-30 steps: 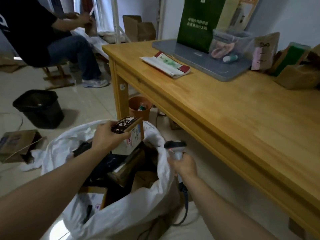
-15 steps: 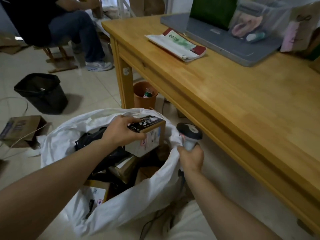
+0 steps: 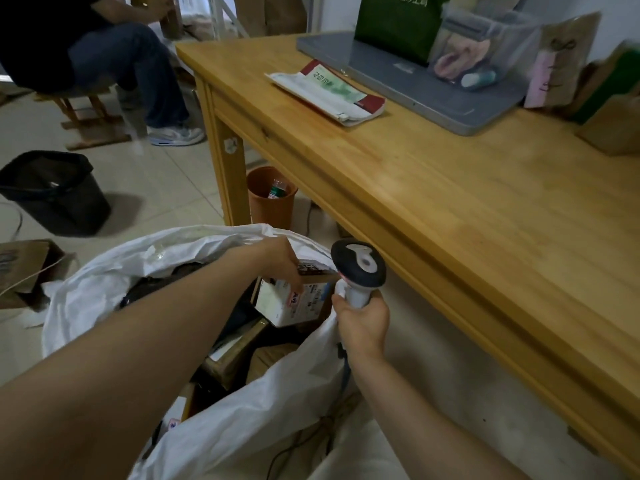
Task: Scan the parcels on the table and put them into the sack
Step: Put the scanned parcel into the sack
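My left hand grips a small cardboard parcel with a black top and white labelled side, low inside the mouth of the white sack. The sack stands open on the floor beside the wooden table and holds several boxes and dark packets. My right hand holds the handle of a black-and-white barcode scanner at the sack's right rim, its head next to the parcel. A flat white mailer lies on the table near its far left corner.
On the table's back stand a grey tray, a green bag and a clear plastic box. An orange bin sits under the table, a black bin on the floor at left. A seated person is at top left.
My left hand has lowered the parcel from above the sack down into its mouth. My right hand with the scanner has stayed at the sack's right rim.
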The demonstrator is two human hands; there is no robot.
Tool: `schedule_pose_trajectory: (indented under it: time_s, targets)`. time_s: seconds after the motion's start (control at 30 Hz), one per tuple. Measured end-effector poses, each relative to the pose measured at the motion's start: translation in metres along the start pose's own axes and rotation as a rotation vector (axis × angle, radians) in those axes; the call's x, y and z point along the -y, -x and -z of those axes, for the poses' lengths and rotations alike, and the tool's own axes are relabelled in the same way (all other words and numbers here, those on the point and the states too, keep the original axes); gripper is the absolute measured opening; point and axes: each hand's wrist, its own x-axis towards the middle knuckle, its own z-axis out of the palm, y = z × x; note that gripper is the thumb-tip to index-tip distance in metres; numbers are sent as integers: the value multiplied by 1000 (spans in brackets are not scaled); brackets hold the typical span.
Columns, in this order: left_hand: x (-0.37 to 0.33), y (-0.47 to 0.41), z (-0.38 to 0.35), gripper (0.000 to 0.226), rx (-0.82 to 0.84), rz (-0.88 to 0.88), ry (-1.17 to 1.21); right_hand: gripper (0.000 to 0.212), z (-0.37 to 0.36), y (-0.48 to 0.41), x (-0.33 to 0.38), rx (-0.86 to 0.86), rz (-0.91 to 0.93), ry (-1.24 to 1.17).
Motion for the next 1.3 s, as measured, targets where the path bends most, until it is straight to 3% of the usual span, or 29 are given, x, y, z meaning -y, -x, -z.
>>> schedule_pose_trajectory:
  time_s: [0.17, 0.27, 0.33, 0.43, 0.57, 0.63, 0.7, 0.83, 0.9, 1.03, 1.13, 1.2, 1.3]
  targets:
    - [-8, 2, 22, 66, 185, 63, -64, 26, 1, 1, 1, -16, 21, 32]
    - [-22, 0, 29, 53, 235, 24, -57, 26, 1, 1, 3, -11, 17, 44]
    - [-29, -7, 16, 45, 146, -41, -105, 27, 4, 1, 4, -1, 22, 67]
    - [-25, -13, -16, 36, -131, -126, -165, 28, 8, 2, 3, 26, 30, 76]
    - [11, -9, -48, 51, -424, -138, 18, 29, 5, 6, 0, 77, 18, 115]
    - [28, 6, -52, 61, -509, -47, 234, 30, 0, 7, 3, 140, -18, 142]
    - [50, 27, -52, 56, -601, 58, 383, 33, -8, 9, 3, 206, -78, 190]
    - [123, 70, -59, 37, -785, 398, 379, 38, -29, 16, -1, 258, -88, 341]
    - [161, 88, -72, 46, -830, 624, 382, 38, -38, 19, 0, 260, -77, 405]
    - [212, 117, -104, 90, -758, 976, 761, 38, -44, 21, 2, 243, -69, 462]
    - [239, 122, -116, 105, -675, 1024, 1124, 37, -46, 22, 3, 242, -61, 492]
    - [255, 119, -121, 102, -586, 991, 1368, 38, -47, 23, 4, 241, -63, 503]
    - [255, 123, -116, 92, -553, 866, 1519, 38, -49, 22, 4, 212, -82, 522]
